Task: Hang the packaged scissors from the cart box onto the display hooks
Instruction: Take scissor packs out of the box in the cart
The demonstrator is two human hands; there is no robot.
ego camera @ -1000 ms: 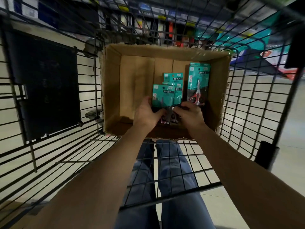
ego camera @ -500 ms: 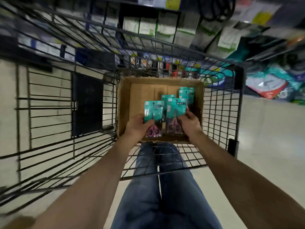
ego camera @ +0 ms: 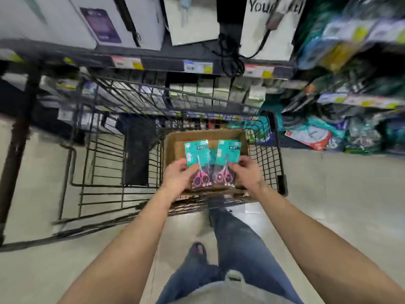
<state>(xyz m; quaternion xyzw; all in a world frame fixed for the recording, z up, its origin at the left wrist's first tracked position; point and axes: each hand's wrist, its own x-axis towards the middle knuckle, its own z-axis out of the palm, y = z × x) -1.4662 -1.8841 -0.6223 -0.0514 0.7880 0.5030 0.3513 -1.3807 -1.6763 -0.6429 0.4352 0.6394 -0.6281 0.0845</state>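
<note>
The left hand (ego camera: 178,177) grips the left pack of scissors (ego camera: 197,155) by its lower left edge, thumb laid across the front and fingers curled behind the card. The right hand (ego camera: 246,172) grips the right pack of scissors (ego camera: 228,157) in the same way, pinching its lower right edge. Each pack is a teal card with pink-handled scissors under clear plastic, handles low and blades pointing up the card. The hands hold the two packs side by side, faces toward the camera. The left one stands nearly upright and the right one has its top leaning a little to the right. Their lower ends sit close together; whether they touch cannot be told. A strip of teal shows in the gap between them, too blurred to make out.

Both packs are raised above the open top of the cardboard box (ego camera: 203,134), which sits in the near right corner of the black wire cart (ego camera: 279,150). The hands are just over the box's near rim, wrists reaching in from the cart's near side.

Beyond the cart stand store shelves (ego camera: 153,62) with white boxes and price labels (ego camera: 198,67), all smeared by motion. Blurred teal packages hang at the right. Blue jeans (ego camera: 236,240) and pale floor (ego camera: 328,194) fill the lower part of the view
</note>
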